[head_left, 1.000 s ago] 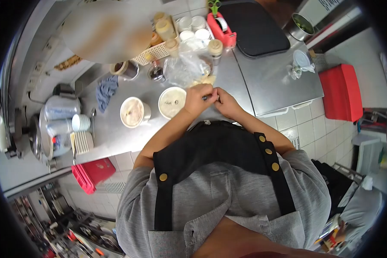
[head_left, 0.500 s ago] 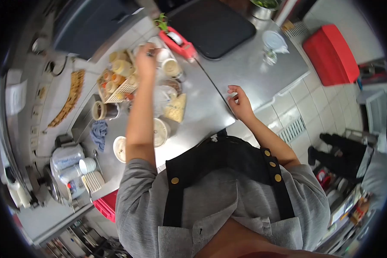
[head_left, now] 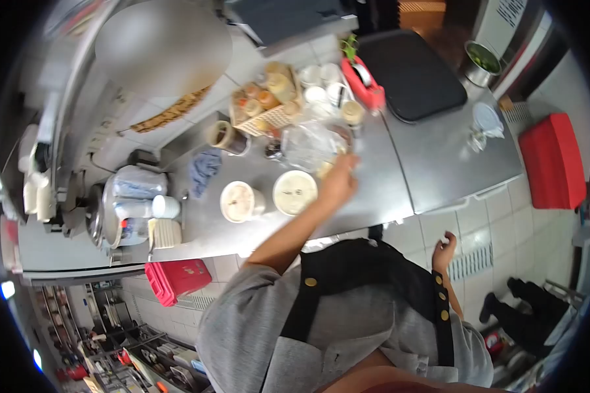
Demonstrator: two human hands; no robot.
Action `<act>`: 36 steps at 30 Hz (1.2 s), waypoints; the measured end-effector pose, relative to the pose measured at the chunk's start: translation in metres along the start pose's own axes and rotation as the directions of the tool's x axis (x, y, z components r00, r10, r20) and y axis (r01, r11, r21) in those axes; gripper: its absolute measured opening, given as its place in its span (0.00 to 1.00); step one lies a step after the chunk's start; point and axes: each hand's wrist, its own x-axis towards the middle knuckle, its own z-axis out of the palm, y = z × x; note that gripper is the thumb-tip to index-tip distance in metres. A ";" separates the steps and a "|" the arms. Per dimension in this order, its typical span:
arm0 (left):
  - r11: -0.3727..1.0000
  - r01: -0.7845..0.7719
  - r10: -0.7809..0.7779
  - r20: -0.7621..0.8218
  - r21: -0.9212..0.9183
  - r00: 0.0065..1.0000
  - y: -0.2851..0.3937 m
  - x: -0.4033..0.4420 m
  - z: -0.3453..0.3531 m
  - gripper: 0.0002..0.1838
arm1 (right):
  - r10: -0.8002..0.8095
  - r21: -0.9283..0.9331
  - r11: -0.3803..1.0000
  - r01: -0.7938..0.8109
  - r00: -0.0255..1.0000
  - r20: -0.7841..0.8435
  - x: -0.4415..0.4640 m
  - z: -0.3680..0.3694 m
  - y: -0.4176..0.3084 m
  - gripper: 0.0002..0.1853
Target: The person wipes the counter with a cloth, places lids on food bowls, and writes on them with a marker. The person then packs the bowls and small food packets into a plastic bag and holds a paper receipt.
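My left hand (head_left: 340,181) hovers over the steel counter, at the near edge of a clear plastic bag (head_left: 303,147). Motion smears its fingers, and I cannot make out whether they hold anything. A pale yellow piece (head_left: 324,170) shows partly behind it. Left of that hand stand two round white tubs, one (head_left: 295,192) close to the wrist and another (head_left: 238,201) farther left. My right hand (head_left: 444,251) hangs low beside my body, past the counter's front edge, with loosely bent fingers apart and nothing visible in them.
A basket of bottles (head_left: 269,118), white cups (head_left: 316,95) and a red tape dispenser (head_left: 367,88) line the back. A black board (head_left: 413,75) lies to the right. Red bins stand on the floor at right (head_left: 552,160) and left (head_left: 177,278). Another person's dark-clothed legs (head_left: 524,318) show lower right.
My left hand has come back from the white cups toward the counter's near side. My right hand has dropped lower beside my body. The view has swung, shifting the counter rightward.
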 end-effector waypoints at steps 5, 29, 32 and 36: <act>0.985 -0.174 0.171 0.319 -0.022 0.932 0.001 -0.105 -0.002 0.21 | -0.019 0.066 0.998 0.015 0.998 0.063 -0.036 0.012 -0.050 0.21; 0.829 -0.438 0.243 0.483 0.346 0.841 0.037 -0.068 0.139 0.51 | 0.949 -0.842 0.170 -0.512 0.314 0.000 -0.286 -0.103 0.181 0.23; 0.777 -0.492 0.191 0.596 0.394 0.780 0.058 -0.039 0.182 0.51 | 0.861 -0.796 0.322 -0.513 0.509 0.020 -0.248 -0.111 0.149 0.22; 0.729 -0.552 0.250 0.593 0.404 0.765 0.051 -0.022 0.229 0.46 | 0.740 -0.705 0.529 -0.471 0.663 0.112 -0.186 -0.069 0.199 0.16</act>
